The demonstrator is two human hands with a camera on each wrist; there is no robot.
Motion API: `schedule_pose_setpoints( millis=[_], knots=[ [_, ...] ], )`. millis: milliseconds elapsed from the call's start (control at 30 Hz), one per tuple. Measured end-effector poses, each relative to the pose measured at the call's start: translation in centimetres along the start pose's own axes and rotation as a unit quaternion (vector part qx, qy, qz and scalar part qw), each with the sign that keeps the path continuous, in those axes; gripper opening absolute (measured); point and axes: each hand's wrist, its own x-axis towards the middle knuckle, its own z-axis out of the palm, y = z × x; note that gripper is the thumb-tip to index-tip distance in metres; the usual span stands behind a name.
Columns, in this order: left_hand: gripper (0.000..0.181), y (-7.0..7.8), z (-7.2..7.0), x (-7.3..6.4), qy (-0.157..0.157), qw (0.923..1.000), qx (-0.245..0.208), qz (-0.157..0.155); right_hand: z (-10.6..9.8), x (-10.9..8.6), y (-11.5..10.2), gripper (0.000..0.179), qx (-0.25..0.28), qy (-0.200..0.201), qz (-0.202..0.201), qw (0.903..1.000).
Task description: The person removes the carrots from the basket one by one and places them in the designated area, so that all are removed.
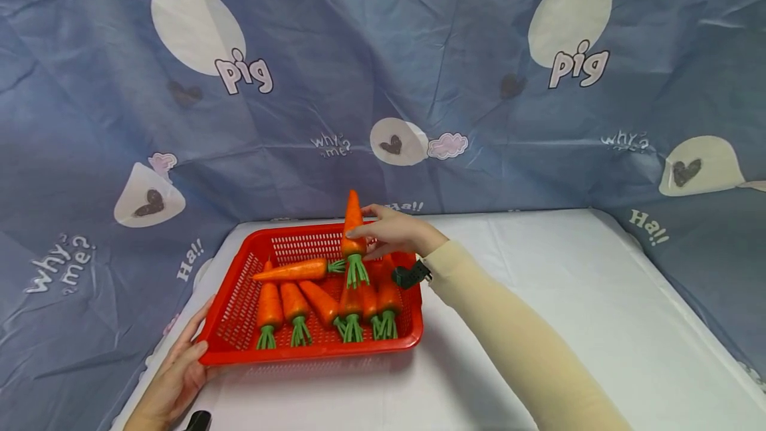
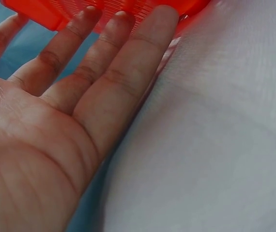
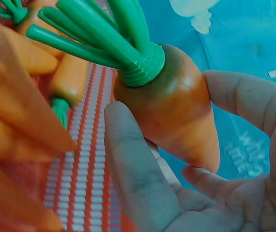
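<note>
In the head view my right hand [image 1: 391,230] pinches an orange carrot [image 1: 353,218] above the back of a red plastic basket [image 1: 311,353]. The carrot stands tip up with its short green stems hanging down. Close up in the right wrist view, thumb and fingers press on both sides of the held carrot [image 3: 176,116] near its thick end. My left hand [image 1: 179,371] touches the basket at its front left corner. Its fingers [image 2: 114,77] reach out almost straight against the red wall in the left wrist view. Several carrots [image 1: 270,304] lie in the basket, one crosswise [image 1: 293,271] at the back.
The basket stands on a white-covered table [image 1: 538,265], which extends to the right. A blue cloth [image 1: 419,72] printed with pigs and words hangs right behind the table. My right forearm [image 1: 509,331] crosses over the table's front right.
</note>
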Motion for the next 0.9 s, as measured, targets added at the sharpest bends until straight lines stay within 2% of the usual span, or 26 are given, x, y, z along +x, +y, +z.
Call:
schedule_pose_setpoints(
  millis=[133, 367, 533, 700, 900],
  knots=[
    [0.066, -0.1, -0.1, -0.1, -0.007, 1.0000, -0.003, 0.001, -1.5, -0.7, 0.1, 0.071, 0.006, 0.009, -0.001, 0.9999],
    [0.066, -0.2, -0.2, -0.2, 0.012, 0.9998, 0.000, -0.014, -4.0, -1.6, 0.7, 0.073, 0.019, 0.014, 0.007, 0.9997],
    [0.066, 0.0, -0.2, -0.1, 0.012, 0.9999, 0.001, -0.009, -5.5, -2.4, 1.0, 0.074, 0.016, 0.021, 0.005, 0.9996],
    [0.065, 0.1, 0.1, 0.1, 0.037, 0.9990, 0.024, -0.014, -7.0, -3.0, 1.7, 0.073, 0.026, 0.031, 0.009, 0.9992],
    [0.065, -0.3, -0.2, 0.0, 0.000, 1.0000, 0.002, 0.007, -8.5, -3.8, 2.6, 0.077, 0.022, 0.045, 0.022, 0.9985]
  ],
)
